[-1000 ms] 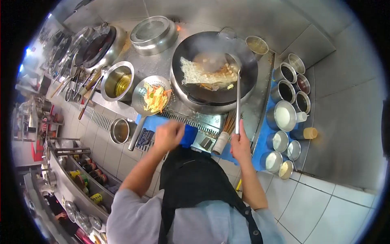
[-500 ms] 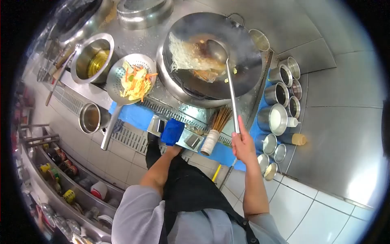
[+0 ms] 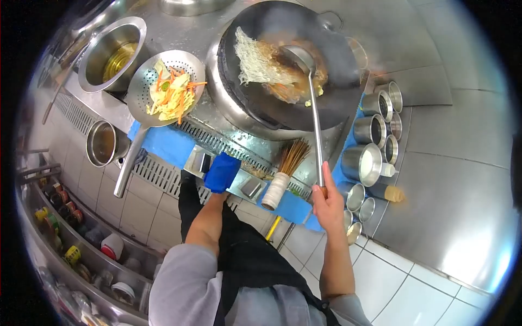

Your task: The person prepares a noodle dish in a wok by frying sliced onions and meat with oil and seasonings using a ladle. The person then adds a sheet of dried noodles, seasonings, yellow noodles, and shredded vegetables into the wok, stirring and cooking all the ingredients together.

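Steel surface (image 3: 171, 33), noodles (image 3: 254, 61) in the wok (image 3: 341, 100).
In front of the wok, the right hand (image 3: 329, 209) grips the ladle (image 3: 316, 120); the left hand (image 3: 218, 197) meets blue cloth (image 3: 222, 170), grasp hidden. Hard pushing could spill noodles; slow stirring could scorch them.

The bare right hand (image 3: 328, 205) was closed, index finger (image 3: 325, 175) extended; the left hand (image 3: 218, 196) was mostly hidden, forearm (image 3: 207, 220) reaching forward.

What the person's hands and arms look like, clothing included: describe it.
The left sleeve and right sleeve are short and light grey, arms bare below. The right hand is ungloved; the left hand is mostly hidden by a blue cloth.
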A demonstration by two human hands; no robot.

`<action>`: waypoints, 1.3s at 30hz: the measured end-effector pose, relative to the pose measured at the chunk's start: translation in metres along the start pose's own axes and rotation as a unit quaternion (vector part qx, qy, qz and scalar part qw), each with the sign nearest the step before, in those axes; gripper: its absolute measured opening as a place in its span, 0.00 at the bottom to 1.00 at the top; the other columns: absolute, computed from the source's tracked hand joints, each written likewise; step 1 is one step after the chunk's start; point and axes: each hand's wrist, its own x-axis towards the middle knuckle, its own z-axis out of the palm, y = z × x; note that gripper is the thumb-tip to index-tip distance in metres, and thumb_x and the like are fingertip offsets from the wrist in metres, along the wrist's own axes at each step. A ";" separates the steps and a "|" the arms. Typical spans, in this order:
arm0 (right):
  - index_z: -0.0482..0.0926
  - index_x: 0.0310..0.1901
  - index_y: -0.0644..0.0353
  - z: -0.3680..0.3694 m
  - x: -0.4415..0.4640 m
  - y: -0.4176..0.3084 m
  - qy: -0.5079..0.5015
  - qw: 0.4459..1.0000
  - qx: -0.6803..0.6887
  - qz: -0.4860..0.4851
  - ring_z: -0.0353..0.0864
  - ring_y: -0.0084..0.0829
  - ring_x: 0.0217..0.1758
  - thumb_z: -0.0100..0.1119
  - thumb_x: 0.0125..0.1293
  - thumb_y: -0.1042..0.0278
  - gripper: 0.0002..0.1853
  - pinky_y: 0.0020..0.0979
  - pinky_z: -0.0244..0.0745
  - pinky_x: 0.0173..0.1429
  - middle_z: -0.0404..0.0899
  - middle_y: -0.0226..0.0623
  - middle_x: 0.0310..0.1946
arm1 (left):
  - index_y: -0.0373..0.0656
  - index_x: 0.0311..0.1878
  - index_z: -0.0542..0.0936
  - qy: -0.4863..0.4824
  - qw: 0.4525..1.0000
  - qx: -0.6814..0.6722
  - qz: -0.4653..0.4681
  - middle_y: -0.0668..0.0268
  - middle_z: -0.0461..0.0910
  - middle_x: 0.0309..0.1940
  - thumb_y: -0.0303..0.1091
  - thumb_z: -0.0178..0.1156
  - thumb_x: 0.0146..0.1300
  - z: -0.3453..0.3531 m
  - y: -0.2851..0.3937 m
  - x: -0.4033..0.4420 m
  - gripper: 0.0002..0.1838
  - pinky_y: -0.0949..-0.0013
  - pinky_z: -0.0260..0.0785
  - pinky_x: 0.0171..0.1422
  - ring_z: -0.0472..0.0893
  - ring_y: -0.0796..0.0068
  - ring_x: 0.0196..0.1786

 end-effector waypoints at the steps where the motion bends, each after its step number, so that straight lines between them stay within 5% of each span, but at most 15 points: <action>1: 0.60 0.83 0.40 -0.002 -0.001 0.000 0.003 1.000 0.018 -0.003 0.66 0.15 0.21 0.56 0.77 0.71 0.36 0.25 0.68 0.27 0.69 0.22 0.22 | 0.40 0.42 0.86 -0.002 1.000 0.004 0.001 0.47 0.85 0.43 0.41 0.62 0.68 0.000 -0.002 0.001 0.13 0.48 0.75 0.59 0.84 0.46 0.52; 12: 0.57 0.84 0.38 -0.015 0.003 -0.013 -0.007 0.997 0.066 0.027 0.66 0.15 0.23 0.55 0.77 0.72 0.37 0.23 0.67 0.29 0.68 0.22 0.23 | 0.42 0.45 0.86 -0.003 1.000 0.026 -0.003 0.47 0.85 0.44 0.38 0.61 0.68 -0.017 0.001 -0.002 0.11 0.48 0.75 0.60 0.84 0.44 0.52; 18: 0.54 0.84 0.38 -0.014 0.015 -0.006 -0.018 0.999 -0.023 -0.016 0.65 0.15 0.20 0.55 0.77 0.73 0.38 0.24 0.67 0.24 0.66 0.21 0.22 | 0.42 0.46 0.86 -0.005 0.999 0.032 -0.003 0.47 0.85 0.45 0.37 0.60 0.68 -0.023 0.003 0.000 0.11 0.48 0.75 0.61 0.83 0.44 0.53; 27: 0.54 0.84 0.42 -0.015 0.013 -0.016 0.008 0.992 0.125 0.018 0.65 0.14 0.18 0.54 0.77 0.74 0.38 0.22 0.63 0.22 0.68 0.22 0.22 | 0.44 0.48 0.85 -0.005 0.999 0.036 -0.005 0.47 0.85 0.45 0.35 0.59 0.67 -0.033 0.005 -0.001 0.11 0.48 0.75 0.61 0.83 0.43 0.53; 39: 0.54 0.84 0.44 -0.012 0.017 -0.020 -0.023 0.997 0.067 0.043 0.65 0.15 0.17 0.54 0.77 0.74 0.38 0.23 0.65 0.22 0.69 0.22 0.20 | 0.45 0.51 0.85 -0.008 0.999 0.038 -0.005 0.47 0.85 0.46 0.32 0.58 0.67 -0.040 0.010 -0.001 0.13 0.48 0.75 0.62 0.83 0.41 0.54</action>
